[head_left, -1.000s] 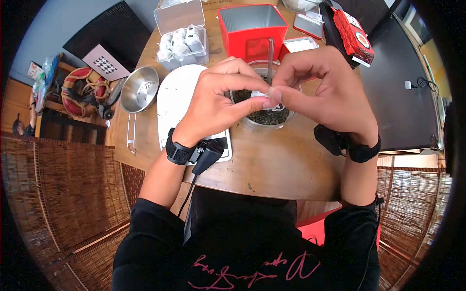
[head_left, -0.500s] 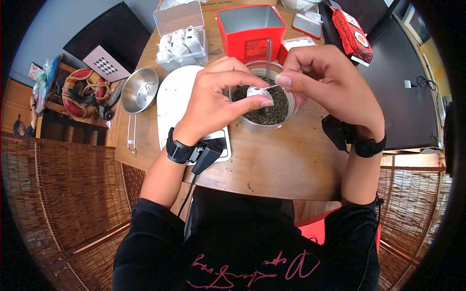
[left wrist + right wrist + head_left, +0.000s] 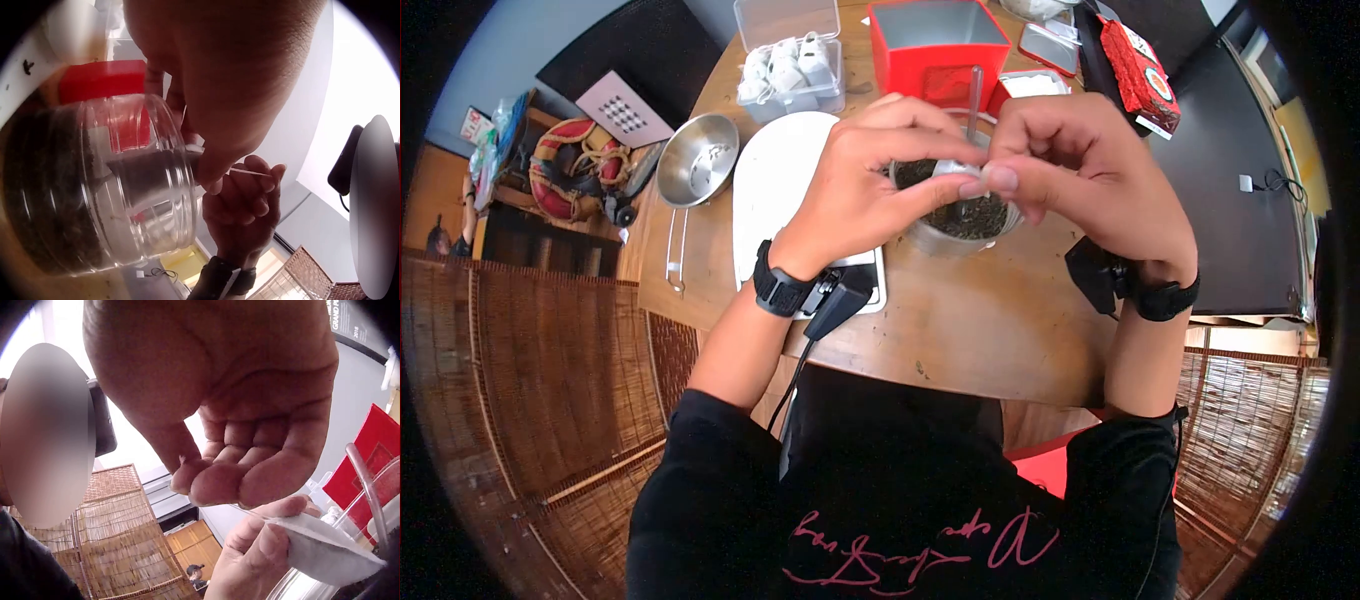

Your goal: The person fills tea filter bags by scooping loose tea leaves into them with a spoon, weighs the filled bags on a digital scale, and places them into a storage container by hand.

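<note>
Over a clear jar [image 3: 119, 187] of dark dried leaves, my left hand [image 3: 890, 175] pinches a small white pouch [image 3: 325, 547] between thumb and fingers. The fingertips of my right hand [image 3: 1095, 180] pinch a thin white string [image 3: 250, 171] that runs from the pouch, as the left wrist view shows. In the head view the two thumbs lie close together and partly cover the pouch. A clear rod [image 3: 974, 105] stands up out of the jar.
Behind the jar are a red square container [image 3: 940, 45] and a plastic box [image 3: 790, 100] of white pouches. To the left lie a white board [image 3: 775, 170] and a metal pan [image 3: 698, 160]. A red packet [image 3: 1138, 75] is at the back right.
My right hand drew away from the left with the string, and in the head view the thumbs are now close together again. The head view has shifted slightly.
</note>
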